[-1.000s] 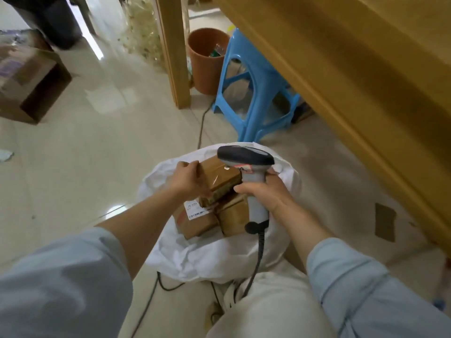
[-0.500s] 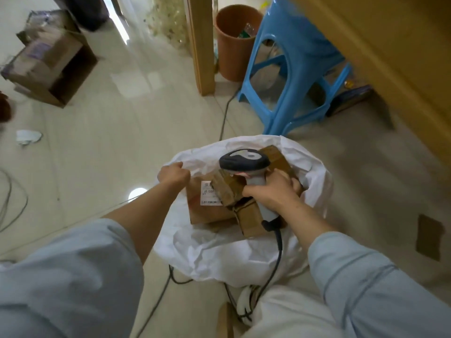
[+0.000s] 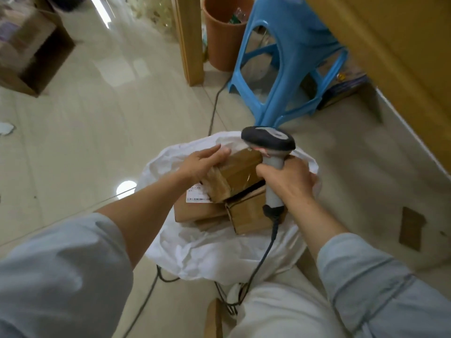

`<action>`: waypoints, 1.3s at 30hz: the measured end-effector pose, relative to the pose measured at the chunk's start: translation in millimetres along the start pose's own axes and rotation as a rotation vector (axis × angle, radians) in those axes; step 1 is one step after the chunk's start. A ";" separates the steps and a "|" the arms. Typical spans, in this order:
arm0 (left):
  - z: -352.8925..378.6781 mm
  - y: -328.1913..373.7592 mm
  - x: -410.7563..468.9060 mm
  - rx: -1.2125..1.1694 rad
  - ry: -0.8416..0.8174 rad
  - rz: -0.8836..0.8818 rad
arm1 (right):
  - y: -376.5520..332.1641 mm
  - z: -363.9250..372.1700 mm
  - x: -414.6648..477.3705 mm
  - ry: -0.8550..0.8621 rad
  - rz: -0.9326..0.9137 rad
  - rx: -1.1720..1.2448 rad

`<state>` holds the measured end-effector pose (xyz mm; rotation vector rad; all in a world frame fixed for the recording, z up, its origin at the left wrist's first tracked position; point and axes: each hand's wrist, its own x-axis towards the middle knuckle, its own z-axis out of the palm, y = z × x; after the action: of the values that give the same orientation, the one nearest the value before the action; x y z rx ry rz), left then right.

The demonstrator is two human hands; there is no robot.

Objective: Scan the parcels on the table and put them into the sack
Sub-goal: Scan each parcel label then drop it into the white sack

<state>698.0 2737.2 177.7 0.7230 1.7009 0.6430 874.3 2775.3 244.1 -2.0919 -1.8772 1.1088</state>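
Head view: the left hand (image 3: pixel 202 164) lies flat, fingers straight, on the cardboard parcel (image 3: pixel 234 176) sitting uppermost inside the white sack (image 3: pixel 219 254). The right hand (image 3: pixel 288 181) grips the barcode scanner (image 3: pixel 268 141). That box looks stiff, light and tape-slick, so I'd pinch it by opposite edges.

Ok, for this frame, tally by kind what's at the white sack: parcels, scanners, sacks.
White crumpled sack: 1
Brown cardboard parcels in view: 3
Grey and black handheld barcode scanner: 1
Total: 5
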 end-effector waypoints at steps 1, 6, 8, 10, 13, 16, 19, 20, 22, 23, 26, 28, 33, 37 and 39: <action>2.3 1.9 -0.1 0.007 -0.011 0.008 | 2.0 -6.1 0.8 0.090 0.006 -0.021; 13.4 2.6 1.1 0.086 -0.007 0.042 | 18.3 -36.8 5.8 0.142 0.205 -0.067; 18.6 2.6 -1.8 0.117 0.005 0.046 | 29.2 -40.0 12.3 0.087 0.347 -0.002; 22.9 3.0 -2.0 0.143 -0.003 0.056 | 37.9 -40.3 15.8 0.054 0.406 0.121; 30.0 6.3 -3.6 0.198 -0.026 0.065 | 42.0 -39.2 16.6 0.017 0.366 0.232; 34.5 9.4 -4.9 0.215 -0.019 0.061 | 31.8 -41.4 12.0 0.025 0.283 0.300; 40.7 11.2 -6.6 0.226 -0.005 0.041 | 23.1 -45.0 4.2 0.052 0.149 0.385; 42.6 12.6 -6.4 0.224 0.010 0.034 | 21.7 -46.6 0.7 0.042 0.103 0.415; 46.7 17.0 -6.8 0.220 0.027 0.023 | 22.5 -46.7 -4.7 -0.011 0.035 0.403; 48.8 19.3 -7.2 0.219 0.025 0.021 | 23.7 -44.8 -6.8 -0.048 0.019 0.363; 53.5 22.8 -8.8 0.162 -0.003 0.009 | 25.6 -32.9 -11.4 -0.153 -0.027 0.237; 47.8 18.9 -8.2 -0.003 0.055 -0.016 | 24.5 -23.1 -11.8 -0.194 -0.038 0.186; -0.6 -31.5 3.1 -0.037 0.427 -0.228 | 18.2 11.5 -0.6 -0.183 -0.026 -0.033; -28.6 -80.6 12.6 0.012 0.482 -0.409 | 4.7 35.1 7.0 -0.063 -0.057 -0.136; -32.9 -91.5 16.3 0.039 0.462 -0.468 | -1.8 41.5 12.8 -0.032 -0.066 -0.168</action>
<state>650.4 2687.0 107.5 0.1838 2.2159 0.4646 848.2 2771.7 209.5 -2.0893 -2.1056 1.0082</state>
